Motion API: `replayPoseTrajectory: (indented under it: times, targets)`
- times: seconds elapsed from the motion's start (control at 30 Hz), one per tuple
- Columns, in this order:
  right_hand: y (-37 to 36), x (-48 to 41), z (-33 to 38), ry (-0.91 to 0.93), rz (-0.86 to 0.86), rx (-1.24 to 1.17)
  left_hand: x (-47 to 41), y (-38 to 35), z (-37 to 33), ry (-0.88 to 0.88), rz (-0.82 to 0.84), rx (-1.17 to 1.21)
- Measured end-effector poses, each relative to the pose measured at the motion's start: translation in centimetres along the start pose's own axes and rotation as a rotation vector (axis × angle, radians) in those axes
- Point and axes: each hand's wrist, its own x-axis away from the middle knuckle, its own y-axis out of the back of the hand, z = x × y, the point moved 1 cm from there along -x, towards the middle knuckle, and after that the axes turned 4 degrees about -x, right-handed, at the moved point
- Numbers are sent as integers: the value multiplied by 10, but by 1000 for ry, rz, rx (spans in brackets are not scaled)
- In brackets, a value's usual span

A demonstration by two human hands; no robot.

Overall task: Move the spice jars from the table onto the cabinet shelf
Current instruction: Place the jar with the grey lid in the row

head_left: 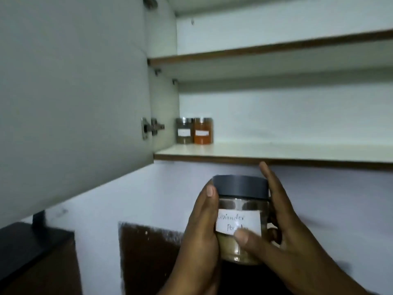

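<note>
I hold a clear spice jar [239, 207] with a dark grey lid and a handwritten white label, filled with tan powder, just below the cabinet. My left hand [202, 231] grips its left side and my right hand [282, 228] wraps its right side, thumb across the label. Above it runs the lower cabinet shelf [276, 153], white with a brown edge. At the shelf's back left corner stand two jars side by side: one with brownish contents [183, 130] and one with orange powder [203, 130].
The open cabinet door [74, 92] hangs to the left, its hinge [152, 127] at shelf height. A second shelf [265, 50] sits higher up. A dark cabinet top [32, 248] is at lower left, and a brown panel [148, 252] is on the wall below.
</note>
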Motion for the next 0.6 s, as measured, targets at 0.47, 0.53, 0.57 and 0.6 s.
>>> replayPoseTrajectory:
  times: [0.47,0.53,0.57,0.6]
  targets:
    - [54,-295,6,-73,-91,239,-233,94,-56,-246,-360,-1638]
    - [58,-324,-15,-131,-124,240,-242,107,-40,-216,-414,-1863]
    - [58,-337,-26,-155,-136,249,-246,111,-35,-235,-429,-1898]
    - [58,-348,-35,-174,-139,264,-249,113,-34,-261,-434,-1903]
